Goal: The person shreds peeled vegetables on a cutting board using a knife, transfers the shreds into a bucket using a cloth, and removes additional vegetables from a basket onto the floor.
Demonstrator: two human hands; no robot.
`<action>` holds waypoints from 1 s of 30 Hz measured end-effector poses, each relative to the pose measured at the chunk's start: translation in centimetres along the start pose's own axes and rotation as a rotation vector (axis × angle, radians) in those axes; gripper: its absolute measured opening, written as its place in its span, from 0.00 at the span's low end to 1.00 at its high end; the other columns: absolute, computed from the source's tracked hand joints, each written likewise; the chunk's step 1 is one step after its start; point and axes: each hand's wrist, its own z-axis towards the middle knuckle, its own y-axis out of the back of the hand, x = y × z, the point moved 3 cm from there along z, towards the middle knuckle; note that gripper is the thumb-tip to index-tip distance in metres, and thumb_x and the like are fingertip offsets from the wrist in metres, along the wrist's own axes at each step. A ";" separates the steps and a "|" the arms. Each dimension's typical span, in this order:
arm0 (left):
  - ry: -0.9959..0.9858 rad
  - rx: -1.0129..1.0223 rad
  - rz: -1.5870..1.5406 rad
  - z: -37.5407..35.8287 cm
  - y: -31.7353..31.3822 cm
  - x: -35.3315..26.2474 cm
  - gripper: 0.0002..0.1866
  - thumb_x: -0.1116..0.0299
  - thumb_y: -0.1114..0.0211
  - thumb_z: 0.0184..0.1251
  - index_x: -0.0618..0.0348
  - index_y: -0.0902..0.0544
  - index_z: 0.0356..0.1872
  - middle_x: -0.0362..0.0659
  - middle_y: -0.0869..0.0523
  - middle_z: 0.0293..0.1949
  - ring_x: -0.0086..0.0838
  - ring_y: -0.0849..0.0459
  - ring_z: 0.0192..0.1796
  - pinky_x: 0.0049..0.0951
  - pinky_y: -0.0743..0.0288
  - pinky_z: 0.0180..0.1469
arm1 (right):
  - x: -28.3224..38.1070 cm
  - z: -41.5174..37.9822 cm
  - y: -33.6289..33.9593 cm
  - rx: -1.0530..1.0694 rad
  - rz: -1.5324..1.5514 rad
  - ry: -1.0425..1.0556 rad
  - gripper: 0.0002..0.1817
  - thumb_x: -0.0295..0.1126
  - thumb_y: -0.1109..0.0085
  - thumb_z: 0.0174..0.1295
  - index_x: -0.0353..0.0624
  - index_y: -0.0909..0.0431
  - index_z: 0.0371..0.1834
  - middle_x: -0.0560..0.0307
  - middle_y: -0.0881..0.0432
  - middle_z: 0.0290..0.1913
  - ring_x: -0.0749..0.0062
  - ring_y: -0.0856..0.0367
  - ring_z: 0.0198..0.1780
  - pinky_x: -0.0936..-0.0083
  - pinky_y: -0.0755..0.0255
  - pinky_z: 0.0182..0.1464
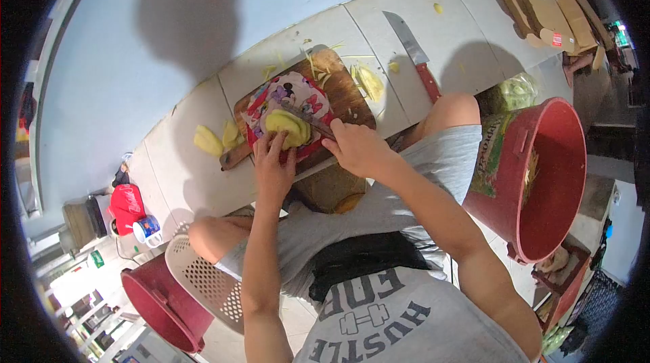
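My left hand [276,156] is closed on a peeled yellow-green fruit [288,126] that looks like green mango, with cut faces showing. In my right hand [355,148] is a knife [308,118], its blade lying across the far side of the fruit. Both are above a red-edged, cartoon-printed cloth or mat [276,96] on a wooden cutting board [349,102]. Thin pale shreds lie around the board. Yellow fruit pieces [208,140] rest to its left, and more slices [370,82] to its right.
A large knife with a red handle [425,79] lies on the tiled ledge [467,14]. Red bins stand at right [555,187] and lower left [159,302], beside a white perforated basket [203,275]. A mug [145,230] is at left, cardboard boxes [548,14] at upper right.
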 end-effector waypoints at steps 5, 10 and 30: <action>-0.055 0.101 0.024 1.8 -0.1 -0.7 0.24 0.76 0.29 0.55 0.60 0.18 0.56 0.55 0.20 0.58 0.53 0.24 0.61 0.47 0.28 0.65 | -0.2 0.7 0.3 -0.028 -0.036 0.038 0.20 0.45 0.50 0.75 0.34 0.32 0.44 0.31 0.16 0.37 0.32 0.16 0.41 0.43 0.23 0.43; -0.087 0.170 0.098 2.8 -0.3 -1.3 0.26 0.77 0.29 0.51 0.61 0.18 0.56 0.55 0.20 0.57 0.54 0.23 0.60 0.49 0.27 0.63 | 0.8 1.2 0.8 0.017 -0.091 0.042 0.19 0.44 0.49 0.75 0.35 0.32 0.45 0.33 0.16 0.35 0.34 0.15 0.38 0.45 0.21 0.40; -0.062 0.358 0.188 2.5 -1.6 0.6 0.24 0.68 0.23 0.48 0.60 0.14 0.50 0.56 0.19 0.55 0.57 0.24 0.61 0.53 0.28 0.65 | 1.6 2.7 -0.2 0.092 -0.205 0.168 0.18 0.44 0.48 0.74 0.36 0.30 0.46 0.38 0.14 0.32 0.39 0.13 0.35 0.48 0.18 0.37</action>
